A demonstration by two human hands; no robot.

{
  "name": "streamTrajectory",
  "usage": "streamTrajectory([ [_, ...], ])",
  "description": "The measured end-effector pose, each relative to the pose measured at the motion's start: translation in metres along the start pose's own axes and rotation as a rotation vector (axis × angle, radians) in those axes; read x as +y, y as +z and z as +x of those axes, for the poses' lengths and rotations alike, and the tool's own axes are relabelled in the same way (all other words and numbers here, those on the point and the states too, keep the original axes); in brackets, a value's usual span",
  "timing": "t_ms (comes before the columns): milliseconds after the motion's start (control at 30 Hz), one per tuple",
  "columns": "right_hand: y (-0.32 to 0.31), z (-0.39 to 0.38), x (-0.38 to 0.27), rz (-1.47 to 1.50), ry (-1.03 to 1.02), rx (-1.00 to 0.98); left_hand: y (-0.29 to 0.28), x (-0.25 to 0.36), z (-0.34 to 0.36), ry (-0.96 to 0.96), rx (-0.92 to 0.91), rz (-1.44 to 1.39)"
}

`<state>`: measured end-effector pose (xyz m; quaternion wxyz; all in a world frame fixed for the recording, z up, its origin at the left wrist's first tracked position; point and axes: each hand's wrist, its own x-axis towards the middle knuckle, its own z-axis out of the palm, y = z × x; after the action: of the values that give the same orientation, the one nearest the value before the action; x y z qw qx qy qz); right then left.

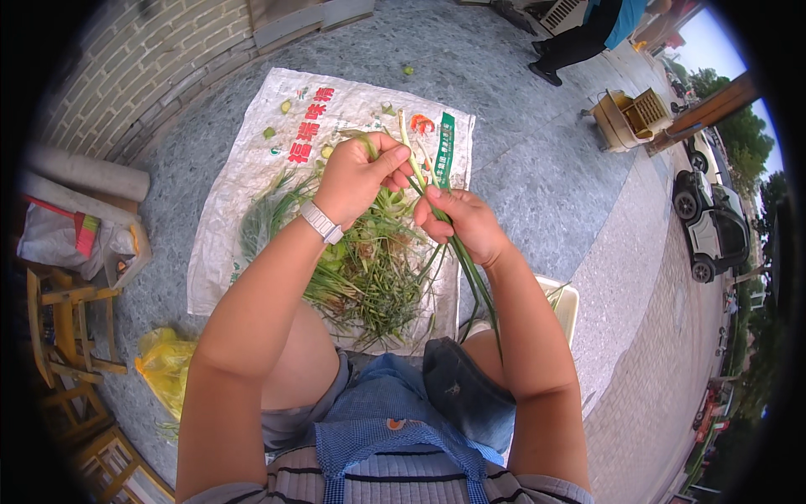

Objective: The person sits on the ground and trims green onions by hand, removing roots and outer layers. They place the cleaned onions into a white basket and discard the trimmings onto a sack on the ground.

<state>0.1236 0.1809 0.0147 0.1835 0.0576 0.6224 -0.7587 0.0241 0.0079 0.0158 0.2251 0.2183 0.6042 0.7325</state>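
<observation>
My right hand [466, 223] is closed around a few scallions [472, 277], their pale root ends pointing up and away and the long green leaves trailing down past my wrist. My left hand [361, 172], with a watch at the wrist, pinches at the scallions' upper stems; a limp leaf shows by its knuckles, and its fingertips are partly hidden. Below both hands a heap of green trimmings and roots [374, 269] lies on a flattened white woven sack [220, 239]. Scallion greens in a clear plastic bag [267, 214] lie left of the heap.
A yellow plastic bag [166, 365] sits left of my legs, near wooden stools [59, 319]. A pale tub [567, 311] stands beside my right forearm. Farther off are a beige bin [617, 122], a person in dark trousers [583, 42] and parked vehicles [709, 227].
</observation>
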Motion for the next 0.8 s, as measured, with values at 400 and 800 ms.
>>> streamTrajectory([
  [400, -0.010, -0.002, 0.002, 0.033, -0.076, 0.013, -0.037, -0.006, 0.016, 0.111, 0.606, -0.336],
  [800, 0.007, 0.001, -0.001, -0.202, -0.065, 0.126, 0.005, -0.014, 0.000, -0.167, 0.041, -0.039],
])
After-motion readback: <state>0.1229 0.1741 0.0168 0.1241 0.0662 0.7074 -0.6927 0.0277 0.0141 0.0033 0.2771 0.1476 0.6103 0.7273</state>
